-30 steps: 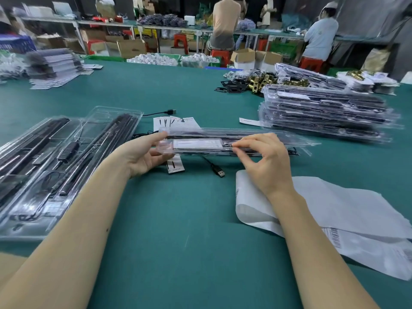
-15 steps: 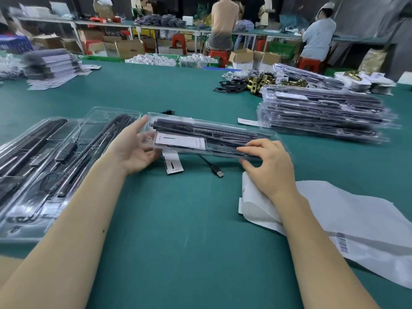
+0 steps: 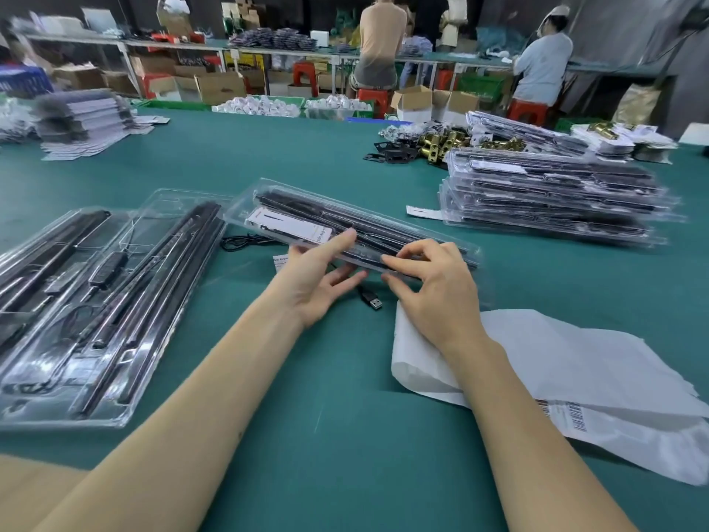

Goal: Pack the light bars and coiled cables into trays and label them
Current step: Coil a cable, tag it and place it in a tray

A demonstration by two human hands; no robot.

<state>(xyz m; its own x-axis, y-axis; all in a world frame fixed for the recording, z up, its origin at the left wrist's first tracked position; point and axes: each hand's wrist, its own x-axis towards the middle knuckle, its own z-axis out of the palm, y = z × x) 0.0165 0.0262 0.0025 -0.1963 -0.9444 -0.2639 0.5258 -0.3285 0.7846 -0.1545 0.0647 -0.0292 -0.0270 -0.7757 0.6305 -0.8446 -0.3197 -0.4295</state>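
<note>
Two bare forearms are reaching in from the near edge over the green felt-like table (image 3: 345, 435). Crumpled white backing paper (image 3: 556, 362) with a barcode is lying near right, partly under the right wrist. At near left, open clear plastic trays (image 3: 99, 301) are sitting flat, holding long black light bars and a coiled cable with an inline controller; their long axis is running near-left to far-right.

The left hand (image 3: 318, 286) is lying palm up under the held tray's near edge, thumb on top and fingers relaxed beneath, pinching it lightly. The right hand (image 3: 429, 286) is gripping the same edge, fingers curled over the top and thumb below. The closed clear tray (image 3: 345, 224) is being held just above the table, centre, tilted with its far side up; its long axis is running from far-left to near-right. It is a glossy, thin, ribbed rectangular shell with slim black bars inside and a white label (image 3: 291, 224) at its left part.

A black USB plug (image 3: 370, 299) is lying on the felt under the hands.

Farther right, a stack of packed trays (image 3: 552, 201) is sitting flat. Beyond it are brass fittings (image 3: 441, 144), cardboard boxes and two seated workers, facing away.
</note>
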